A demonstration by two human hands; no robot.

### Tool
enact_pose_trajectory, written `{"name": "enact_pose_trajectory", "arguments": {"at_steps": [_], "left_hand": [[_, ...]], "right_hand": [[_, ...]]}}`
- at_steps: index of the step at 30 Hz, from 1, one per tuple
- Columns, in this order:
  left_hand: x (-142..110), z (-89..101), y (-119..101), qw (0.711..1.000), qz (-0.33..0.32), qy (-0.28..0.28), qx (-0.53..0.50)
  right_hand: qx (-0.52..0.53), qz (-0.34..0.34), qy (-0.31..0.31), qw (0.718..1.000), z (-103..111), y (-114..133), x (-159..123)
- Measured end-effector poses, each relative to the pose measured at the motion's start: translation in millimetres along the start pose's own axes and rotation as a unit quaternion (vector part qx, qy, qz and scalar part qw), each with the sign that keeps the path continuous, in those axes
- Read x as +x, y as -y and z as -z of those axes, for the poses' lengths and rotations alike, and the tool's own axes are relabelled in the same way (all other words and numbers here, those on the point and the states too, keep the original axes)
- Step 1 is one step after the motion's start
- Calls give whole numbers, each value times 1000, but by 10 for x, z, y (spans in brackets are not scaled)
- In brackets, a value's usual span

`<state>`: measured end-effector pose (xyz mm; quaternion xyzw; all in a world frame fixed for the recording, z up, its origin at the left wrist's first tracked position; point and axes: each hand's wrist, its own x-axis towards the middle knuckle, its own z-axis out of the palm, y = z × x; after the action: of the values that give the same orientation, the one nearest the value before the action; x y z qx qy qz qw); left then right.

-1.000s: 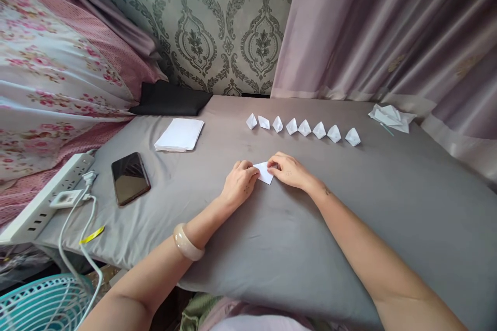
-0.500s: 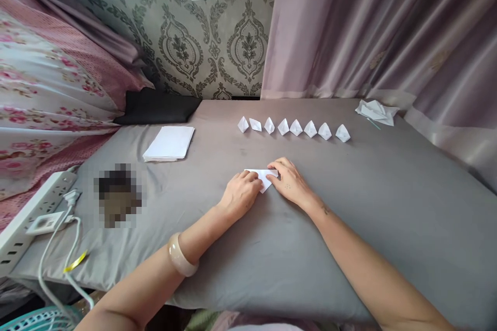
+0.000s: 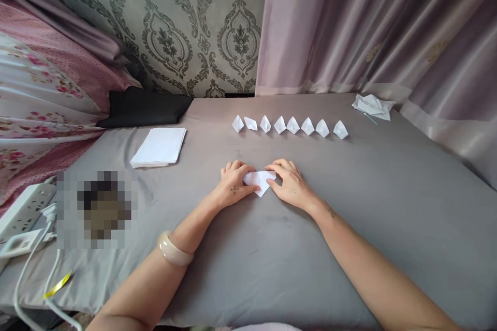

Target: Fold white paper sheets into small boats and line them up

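Observation:
A small folded piece of white paper (image 3: 262, 183), its point toward me, lies on the grey cloth between my hands. My left hand (image 3: 235, 184) grips its left end, with the thumb across the front and the fingers behind. At the right corner, my right hand (image 3: 289, 182) pinches the paper between thumb and fingers. Beyond my hands stands a row of several small folded paper boats (image 3: 293, 125). To the left lies a stack of white paper sheets (image 3: 160, 147).
A white power strip (image 3: 25, 209) with plugged-in cables is at the left edge, near a yellow strip (image 3: 58, 284) and a pixelated patch. Crumpled white paper (image 3: 373, 107) lies at the back right. Black cloth (image 3: 145, 107) is at the back left, and curtains (image 3: 334, 26) hang behind.
My left hand has shifted left along the paper, from bent fingers on top to a grip with the thumb in front. My right hand keeps its hold. The view has shifted slightly.

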<state>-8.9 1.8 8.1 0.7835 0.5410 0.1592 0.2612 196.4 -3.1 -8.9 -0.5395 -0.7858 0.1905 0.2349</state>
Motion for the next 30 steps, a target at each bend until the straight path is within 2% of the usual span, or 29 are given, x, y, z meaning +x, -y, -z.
{"name": "enact_pose_trajectory", "arguments": {"at_steps": [23,30], "left_hand": [[-22,-46,42,998,-51,-26,-4],[19,-29,53,999,-31,-10,-29]], "right_hand": [[28,62,-35,997,-21,28,-3],[54,26,23,998,11,58,91]]}}
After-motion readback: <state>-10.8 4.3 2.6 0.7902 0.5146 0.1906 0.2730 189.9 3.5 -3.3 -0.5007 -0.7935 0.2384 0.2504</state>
